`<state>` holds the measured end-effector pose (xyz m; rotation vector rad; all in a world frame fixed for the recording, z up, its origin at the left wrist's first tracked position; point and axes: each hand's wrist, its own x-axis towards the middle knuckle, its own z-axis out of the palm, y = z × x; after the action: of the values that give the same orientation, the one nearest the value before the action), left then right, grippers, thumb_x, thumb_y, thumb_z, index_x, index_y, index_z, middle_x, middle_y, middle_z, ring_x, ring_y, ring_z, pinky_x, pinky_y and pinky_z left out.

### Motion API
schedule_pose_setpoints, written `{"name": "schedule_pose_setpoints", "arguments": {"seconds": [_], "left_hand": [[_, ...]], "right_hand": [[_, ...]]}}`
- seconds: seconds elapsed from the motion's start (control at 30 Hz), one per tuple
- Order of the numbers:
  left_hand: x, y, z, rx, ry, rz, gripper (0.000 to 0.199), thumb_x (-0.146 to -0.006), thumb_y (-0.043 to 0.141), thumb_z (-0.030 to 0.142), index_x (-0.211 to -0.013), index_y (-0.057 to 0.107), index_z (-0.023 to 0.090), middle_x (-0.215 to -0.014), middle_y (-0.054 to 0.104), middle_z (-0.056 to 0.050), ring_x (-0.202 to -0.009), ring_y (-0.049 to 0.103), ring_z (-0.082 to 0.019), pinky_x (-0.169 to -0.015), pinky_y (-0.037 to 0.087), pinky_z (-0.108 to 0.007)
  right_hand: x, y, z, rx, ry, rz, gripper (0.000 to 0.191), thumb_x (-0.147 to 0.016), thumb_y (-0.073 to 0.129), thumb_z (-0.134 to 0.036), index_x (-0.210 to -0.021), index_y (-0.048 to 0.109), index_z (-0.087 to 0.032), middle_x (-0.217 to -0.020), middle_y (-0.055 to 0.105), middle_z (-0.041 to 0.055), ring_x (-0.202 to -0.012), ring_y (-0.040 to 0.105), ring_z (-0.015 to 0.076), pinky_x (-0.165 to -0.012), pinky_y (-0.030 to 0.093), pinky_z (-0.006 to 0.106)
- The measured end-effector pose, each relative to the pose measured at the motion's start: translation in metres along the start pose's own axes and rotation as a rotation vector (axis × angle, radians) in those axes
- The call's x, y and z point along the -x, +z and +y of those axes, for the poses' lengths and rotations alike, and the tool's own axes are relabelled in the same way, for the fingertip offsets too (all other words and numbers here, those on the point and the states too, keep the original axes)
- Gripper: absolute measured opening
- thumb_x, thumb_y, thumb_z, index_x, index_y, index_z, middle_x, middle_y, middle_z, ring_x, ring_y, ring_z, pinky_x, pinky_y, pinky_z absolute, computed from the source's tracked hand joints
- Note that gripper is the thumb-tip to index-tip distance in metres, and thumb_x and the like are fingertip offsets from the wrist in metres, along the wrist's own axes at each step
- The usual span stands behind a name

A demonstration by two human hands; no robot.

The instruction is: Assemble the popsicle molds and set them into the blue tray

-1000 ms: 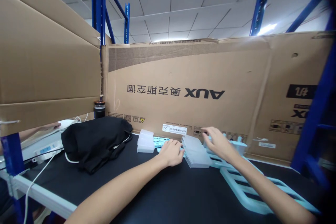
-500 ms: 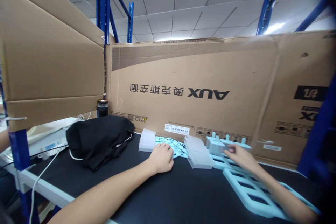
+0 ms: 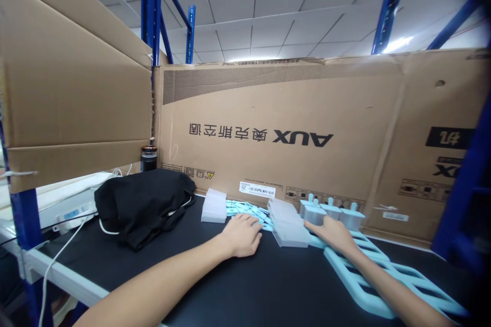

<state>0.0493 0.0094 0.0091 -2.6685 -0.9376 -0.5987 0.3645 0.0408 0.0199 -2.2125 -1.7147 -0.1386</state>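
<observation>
My left hand [image 3: 242, 235] rests palm down on the black table at the front edge of a pile of light blue sticks [image 3: 247, 208]. Its fingers are slightly apart and hold nothing visible. My right hand [image 3: 333, 232] reaches over a light blue rack [image 3: 355, 286], index finger stretched towards the right edge of some stacked translucent cases [image 3: 289, 225]; nothing shows in it. Behind it, several light blue molds with upright handles [image 3: 352, 217] stand on the rack's far part. Left of the pile is another stack of translucent cases [image 3: 214, 206].
A black cloth bundle [image 3: 143, 207] lies at the left, with a dark jar [image 3: 149, 158] behind it. Cardboard panels [image 3: 238, 97] wall off the back and left. Blue shelf posts [image 3: 151, 10] rise at both sides. A white cable [image 3: 57, 260] hangs at the left edge.
My right hand has moved left from the molds towards the translucent cases, uncovering the right-hand mold. My left hand has shifted slightly right along the pile's front.
</observation>
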Motion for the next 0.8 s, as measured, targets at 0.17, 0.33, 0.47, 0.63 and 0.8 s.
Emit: {"name": "schedule_pose_setpoints", "arguments": {"seconds": [0.17, 0.33, 0.47, 0.63, 0.8], "left_hand": [[-0.008, 0.005, 0.003, 0.043, 0.011, -0.046, 0.042, -0.093, 0.03, 0.043, -0.121, 0.053, 0.021, -0.139, 0.044, -0.007, -0.129, 0.038, -0.027, -0.103, 0.032, -0.044], [-0.014, 0.004, -0.003, 0.069, 0.046, -0.118, 0.05, -0.091, 0.032, 0.051, -0.121, 0.053, 0.017, -0.146, 0.034, -0.012, -0.137, 0.024, -0.029, -0.109, 0.022, -0.049], [-0.021, 0.006, -0.008, 0.088, 0.063, -0.148, 0.052, -0.09, 0.03, 0.052, -0.12, 0.05, 0.014, -0.146, 0.035, -0.013, -0.138, 0.023, -0.028, -0.111, 0.019, -0.048], [-0.03, 0.01, -0.011, 0.087, 0.113, -0.212, 0.053, -0.089, 0.03, 0.054, -0.119, 0.047, 0.013, -0.137, 0.046, -0.015, -0.134, 0.032, -0.028, -0.109, 0.021, -0.049], [-0.029, 0.011, -0.01, 0.051, 0.08, -0.177, 0.045, -0.088, 0.035, 0.053, -0.109, 0.051, 0.017, -0.115, 0.06, -0.012, -0.114, 0.051, -0.026, -0.103, 0.028, -0.046]], "right_hand": [[0.007, -0.005, -0.006, 0.068, -0.018, -0.011, 0.065, -0.077, 0.037, -0.067, -0.086, 0.062, -0.008, -0.087, 0.065, 0.0224, -0.087, 0.062, 0.0358, -0.066, 0.043, 0.036], [0.006, -0.004, -0.006, 0.1, -0.018, -0.021, 0.068, -0.079, 0.033, -0.066, -0.093, 0.06, -0.005, -0.09, 0.065, 0.024, -0.089, 0.061, 0.0366, -0.07, 0.043, 0.038], [0.003, -0.001, -0.007, 0.086, 0.008, 0.006, 0.076, -0.08, 0.031, -0.068, -0.104, 0.055, 0.0, -0.093, 0.064, 0.0258, -0.092, 0.061, 0.0377, -0.072, 0.043, 0.039], [0.004, -0.002, -0.007, 0.063, 0.021, 0.02, 0.075, -0.077, 0.035, -0.069, -0.102, 0.055, -0.002, -0.093, 0.064, 0.026, -0.091, 0.061, 0.0383, -0.072, 0.044, 0.039], [0.002, -0.006, -0.004, 0.012, 0.036, 0.042, 0.074, -0.073, 0.038, -0.073, -0.099, 0.057, -0.005, -0.089, 0.065, 0.0255, -0.087, 0.062, 0.0383, -0.068, 0.044, 0.039]]}}
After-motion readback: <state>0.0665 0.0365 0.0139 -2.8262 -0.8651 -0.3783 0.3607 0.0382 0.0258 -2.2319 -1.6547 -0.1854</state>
